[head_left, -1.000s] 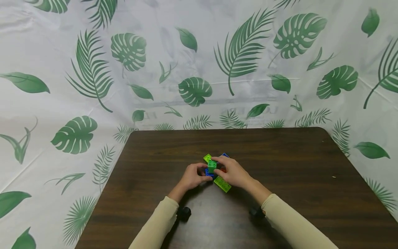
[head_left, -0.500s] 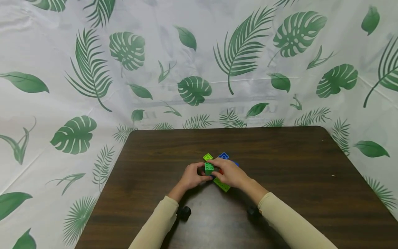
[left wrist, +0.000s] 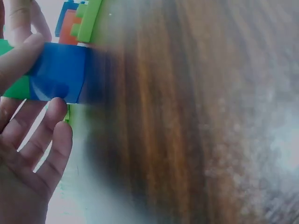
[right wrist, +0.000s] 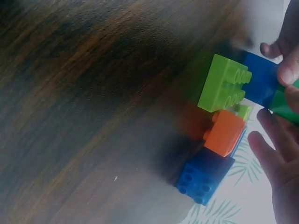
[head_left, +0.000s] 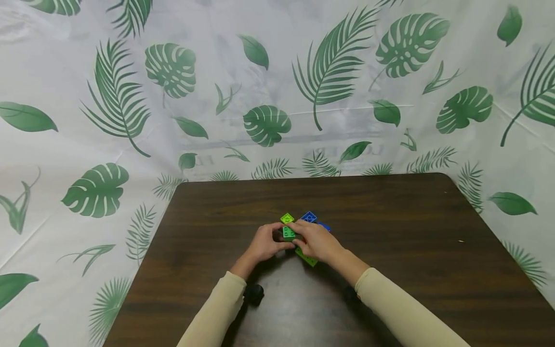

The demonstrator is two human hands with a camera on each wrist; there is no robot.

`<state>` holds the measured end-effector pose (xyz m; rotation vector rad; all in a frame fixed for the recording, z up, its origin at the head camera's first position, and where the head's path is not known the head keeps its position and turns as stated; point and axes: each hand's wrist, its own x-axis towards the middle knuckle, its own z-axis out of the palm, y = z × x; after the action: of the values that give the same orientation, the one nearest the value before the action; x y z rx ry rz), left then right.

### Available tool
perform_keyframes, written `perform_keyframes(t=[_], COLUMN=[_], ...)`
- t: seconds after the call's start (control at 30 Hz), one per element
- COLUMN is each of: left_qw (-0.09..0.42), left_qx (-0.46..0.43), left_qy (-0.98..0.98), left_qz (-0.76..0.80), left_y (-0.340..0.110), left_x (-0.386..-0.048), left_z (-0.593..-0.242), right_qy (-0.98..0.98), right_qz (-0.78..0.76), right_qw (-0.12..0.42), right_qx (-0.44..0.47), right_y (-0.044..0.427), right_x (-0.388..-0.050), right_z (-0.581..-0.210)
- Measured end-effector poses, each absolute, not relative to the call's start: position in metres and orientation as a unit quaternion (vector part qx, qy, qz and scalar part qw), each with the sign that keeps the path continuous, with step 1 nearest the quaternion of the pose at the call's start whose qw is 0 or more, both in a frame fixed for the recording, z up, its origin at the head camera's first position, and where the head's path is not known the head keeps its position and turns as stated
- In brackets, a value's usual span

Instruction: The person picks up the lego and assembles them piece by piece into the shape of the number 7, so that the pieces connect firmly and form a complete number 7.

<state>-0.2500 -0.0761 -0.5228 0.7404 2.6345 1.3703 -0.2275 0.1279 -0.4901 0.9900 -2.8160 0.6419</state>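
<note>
In the head view, a green brick [head_left: 288, 234] sits between the left hand [head_left: 262, 244] and the right hand [head_left: 321, 242]. The left wrist view shows a blue brick [left wrist: 60, 72] against the green brick [left wrist: 16, 87], with the left hand [left wrist: 28, 144] gripping them, its thumb across their side and fingers below. In the right wrist view, the right hand [right wrist: 282, 158] holds the green brick [right wrist: 282, 106] by its fingertips, beside the blue brick [right wrist: 259, 80]. Whether the two bricks are fully pressed together I cannot tell.
Around the hands on the brown table [head_left: 208, 217] lie a small lime brick [head_left: 287, 218], a longer lime brick [head_left: 307, 257] and blue bricks [head_left: 309, 217]. An orange brick [right wrist: 225, 133] shows in the right wrist view. A leaf-patterned sheet [head_left: 269, 72] stands behind.
The right hand and green brick have shifted left and slightly down, over the blue brick, now hidden in the head view. The left hand has barely moved; the blue bricks behind show more.
</note>
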Motion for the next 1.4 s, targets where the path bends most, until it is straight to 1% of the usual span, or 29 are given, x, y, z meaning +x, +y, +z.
perform_keyframes(t=[0.13, 0.27, 0.37, 0.5, 0.6, 0.7, 0.87, 1.0, 1.13, 1.27, 1.4], left_qw=[0.023, 0.007, 0.008, 0.019, 0.025, 0.027, 0.029, 0.033, 0.050, 0.065, 0.054], left_qx=[0.252, 0.256, 0.259, 0.252, 0.245, 0.243, 0.240, 0.235, 0.223, 0.219, 0.228], left_qy=[0.874, 0.879, 0.879, 0.885, 0.891, 0.895, 0.899, 0.901, 0.903, 0.894, 0.869], left_qz=[0.415, 0.402, 0.399, 0.392, 0.381, 0.374, 0.366, 0.363, 0.365, 0.386, 0.436], left_y=[-0.078, -0.079, -0.078, -0.076, -0.076, -0.076, -0.077, -0.076, -0.076, -0.075, -0.074], left_x=[-0.248, -0.248, -0.248, -0.250, -0.251, -0.251, -0.252, -0.253, -0.252, -0.250, -0.248], left_z=[-0.523, -0.524, -0.524, -0.524, -0.524, -0.523, -0.525, -0.527, -0.528, -0.526, -0.525], right_qy=[-0.922, -0.919, -0.924, -0.944, -0.956, -0.959, -0.956, -0.958, -0.961, -0.964, -0.965], right_qz=[0.212, 0.231, 0.243, 0.231, 0.216, 0.212, 0.213, 0.201, 0.194, 0.196, 0.203], right_qw=[0.031, -0.013, -0.031, -0.032, -0.050, -0.073, -0.100, -0.109, -0.117, -0.106, -0.085], right_qx=[0.321, 0.319, 0.295, 0.234, 0.192, 0.174, 0.173, 0.172, 0.156, 0.144, 0.143], right_y=[0.128, 0.134, 0.144, 0.166, 0.181, 0.190, 0.192, 0.191, 0.192, 0.194, 0.196], right_x=[-0.228, -0.234, -0.241, -0.252, -0.257, -0.259, -0.258, -0.258, -0.256, -0.254, -0.252], right_z=[-0.489, -0.478, -0.471, -0.468, -0.469, -0.473, -0.481, -0.486, -0.489, -0.494, -0.496])
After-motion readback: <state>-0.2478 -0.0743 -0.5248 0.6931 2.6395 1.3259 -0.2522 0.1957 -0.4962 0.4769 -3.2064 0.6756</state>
